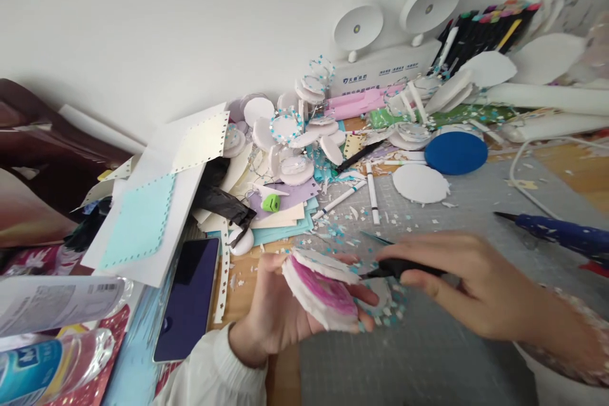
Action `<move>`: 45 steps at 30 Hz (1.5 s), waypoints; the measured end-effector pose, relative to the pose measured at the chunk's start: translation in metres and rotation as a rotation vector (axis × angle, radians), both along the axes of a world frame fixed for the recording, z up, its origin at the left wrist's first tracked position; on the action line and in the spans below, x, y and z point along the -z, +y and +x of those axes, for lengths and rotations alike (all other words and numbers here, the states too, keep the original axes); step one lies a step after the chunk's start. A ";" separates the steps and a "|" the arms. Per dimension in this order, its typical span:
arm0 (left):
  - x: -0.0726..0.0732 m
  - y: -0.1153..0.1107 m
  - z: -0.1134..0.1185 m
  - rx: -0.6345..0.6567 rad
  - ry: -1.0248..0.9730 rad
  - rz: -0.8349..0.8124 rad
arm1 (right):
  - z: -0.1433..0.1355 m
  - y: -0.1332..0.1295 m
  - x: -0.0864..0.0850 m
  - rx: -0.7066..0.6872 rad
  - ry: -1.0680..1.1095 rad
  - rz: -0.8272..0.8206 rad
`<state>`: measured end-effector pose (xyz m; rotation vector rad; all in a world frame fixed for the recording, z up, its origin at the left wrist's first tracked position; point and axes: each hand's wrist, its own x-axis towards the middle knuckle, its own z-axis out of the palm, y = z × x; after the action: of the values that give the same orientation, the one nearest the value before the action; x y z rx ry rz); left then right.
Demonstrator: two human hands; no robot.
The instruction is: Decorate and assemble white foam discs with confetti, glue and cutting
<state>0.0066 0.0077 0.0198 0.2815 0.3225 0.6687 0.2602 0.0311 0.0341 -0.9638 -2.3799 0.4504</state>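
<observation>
My left hand [280, 304] grips a white foam piece with a magenta-pink inside [323, 292]. Its two round layers gape apart like an open shell, and the fingers support it from behind and below. My right hand [457, 279] closes around a slim black-handled tool [404, 266]. The tool's thin tip reaches the right edge of the foam piece, at the gap between its layers. A narrow bluish blade [375, 238] shows just above the tool; whether it belongs to it, I cannot tell. Behind the left fingertips is a round white piece with blue beads [380, 298], partly hidden.
A grey cutting mat [428, 355] lies under my hands, with paper scraps on it. A blue hot-glue gun [561, 231] is at the right, its cable behind. White foam discs [285, 130], markers [372, 193] and a blue lid [455, 153] crowd the back. A phone [188, 298] lies left.
</observation>
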 end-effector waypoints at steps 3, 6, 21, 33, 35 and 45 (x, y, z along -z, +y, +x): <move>-0.002 0.005 -0.006 -0.042 -0.026 -0.057 | 0.015 0.003 0.001 0.090 0.046 -0.004; -0.005 0.008 -0.010 -0.056 -0.032 -0.065 | 0.029 0.004 0.007 0.309 -0.053 0.062; -0.029 -0.011 -0.006 -0.201 0.289 0.247 | -0.013 -0.030 -0.019 0.125 0.133 0.139; -0.042 -0.032 -0.010 -0.023 0.560 0.560 | -0.030 -0.043 -0.026 -0.072 0.292 0.071; -0.050 -0.031 -0.007 0.044 0.558 0.616 | -0.027 -0.044 -0.028 -0.053 0.301 0.057; -0.053 -0.036 -0.039 0.020 0.545 0.560 | 0.007 -0.043 -0.027 0.253 0.284 0.111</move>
<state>-0.0321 -0.0287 0.0725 1.0087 0.6487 0.6462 0.2667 -0.0118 0.0615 -1.0564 -1.9778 0.3303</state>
